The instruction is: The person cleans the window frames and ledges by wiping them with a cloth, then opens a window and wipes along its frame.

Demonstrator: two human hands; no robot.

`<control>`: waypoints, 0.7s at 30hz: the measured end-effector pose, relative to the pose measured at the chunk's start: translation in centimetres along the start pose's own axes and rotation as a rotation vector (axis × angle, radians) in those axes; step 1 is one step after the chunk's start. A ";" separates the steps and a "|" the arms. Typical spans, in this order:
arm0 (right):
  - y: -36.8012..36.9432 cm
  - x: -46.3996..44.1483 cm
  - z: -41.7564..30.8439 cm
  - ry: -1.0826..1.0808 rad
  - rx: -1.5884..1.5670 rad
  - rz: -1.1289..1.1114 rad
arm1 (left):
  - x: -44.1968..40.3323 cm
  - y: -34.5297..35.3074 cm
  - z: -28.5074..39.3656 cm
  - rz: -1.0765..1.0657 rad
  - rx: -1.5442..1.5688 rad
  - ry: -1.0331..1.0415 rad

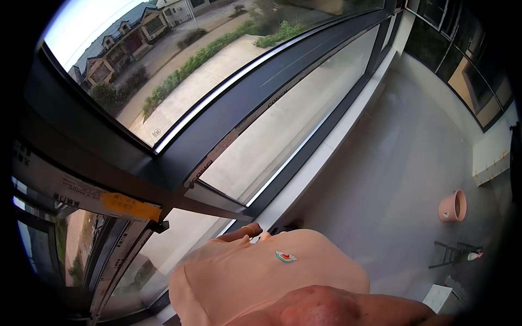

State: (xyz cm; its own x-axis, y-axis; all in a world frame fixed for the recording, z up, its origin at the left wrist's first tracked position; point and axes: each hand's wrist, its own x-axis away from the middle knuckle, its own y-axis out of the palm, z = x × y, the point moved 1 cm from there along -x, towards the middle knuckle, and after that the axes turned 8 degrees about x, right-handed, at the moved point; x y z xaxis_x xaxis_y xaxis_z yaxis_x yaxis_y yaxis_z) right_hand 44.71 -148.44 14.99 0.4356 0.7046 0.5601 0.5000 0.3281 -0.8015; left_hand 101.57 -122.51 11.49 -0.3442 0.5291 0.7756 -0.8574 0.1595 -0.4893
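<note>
My left hand [252,230], with a yellow band at the wrist, shows past the edge of my peach shirt [266,271]. Its fingers look curled, close beside the white window sill [277,209]. A small pale orange bit [265,236] shows at the fingers; I cannot make out what it is or whether they grip it. The rainbow patch [285,256] on my shirt faces up. Across the bottom edge lies a bent bare arm [375,309], and my right hand is out of view.
Dark window frames [228,119] run diagonally past my left side. An orange label [130,205] sticks to a taped post. On the grey floor [375,163] stand a pink bucket [448,207], a black folding stand [454,254] and a white box [437,298].
</note>
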 end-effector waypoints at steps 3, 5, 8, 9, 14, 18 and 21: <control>-2.0 -2.6 -6.6 -0.001 -0.015 0.014 | -6.4 -5.0 9.8 -0.046 -0.094 0.041; -3.4 -4.8 -10.2 -0.004 -0.034 0.019 | -10.3 -9.1 17.0 -0.030 -0.048 0.071; -5.0 -8.7 -15.3 0.006 -0.067 0.026 | -15.7 -14.5 26.8 0.033 -0.075 0.063; -5.4 -10.2 -16.9 0.012 -0.075 0.026 | -16.7 -16.2 30.1 0.046 -0.064 0.108; -7.3 -19.8 -22.6 0.057 -0.082 0.005 | -25.5 -20.2 42.3 0.098 -0.116 0.141; -11.2 -27.2 -24.0 0.151 -0.108 -0.002 | -31.8 -20.4 44.7 0.153 -0.118 0.228; -14.1 -33.8 -25.5 0.222 -0.166 0.037 | -31.4 -21.2 47.8 -0.006 0.330 -0.085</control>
State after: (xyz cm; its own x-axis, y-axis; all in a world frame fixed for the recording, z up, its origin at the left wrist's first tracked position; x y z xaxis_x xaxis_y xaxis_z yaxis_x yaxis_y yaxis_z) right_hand 42.02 -192.97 12.70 0.6000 0.5535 0.5776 0.5883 0.1839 -0.7875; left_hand 112.26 -182.32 16.56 -0.3578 0.4552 0.8153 -0.9322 -0.1234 -0.3402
